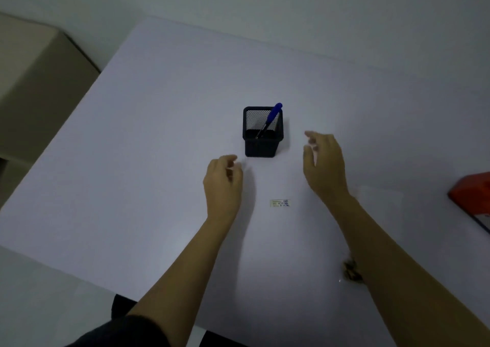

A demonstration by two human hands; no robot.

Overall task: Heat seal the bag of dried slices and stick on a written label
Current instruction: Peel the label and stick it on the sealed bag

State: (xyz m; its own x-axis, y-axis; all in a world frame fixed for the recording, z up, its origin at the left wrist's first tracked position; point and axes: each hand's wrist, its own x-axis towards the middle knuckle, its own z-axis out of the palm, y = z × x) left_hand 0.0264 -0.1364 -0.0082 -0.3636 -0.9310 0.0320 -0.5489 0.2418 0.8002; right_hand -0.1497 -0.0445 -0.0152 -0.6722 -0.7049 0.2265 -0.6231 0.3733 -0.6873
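A small written label (280,203) lies flat on the white table (159,140) between my two hands. A blue pen (271,118) stands tilted in a black mesh pen holder (262,140) behind it. My left hand (224,185) hovers left of the holder with loosely curled fingers and holds nothing. My right hand (324,166) hovers right of the holder, fingers relaxed and empty. A clear bag of brown dried slices (351,271) lies by my right forearm, mostly hidden by it. An orange-red device (472,195) sits at the table's right edge, cut off by the frame.
A beige cabinet (34,81) stands off the table's left side. A white wall (291,5) runs behind the table's far edge. A dark seat edge (122,307) shows below the table's near edge.
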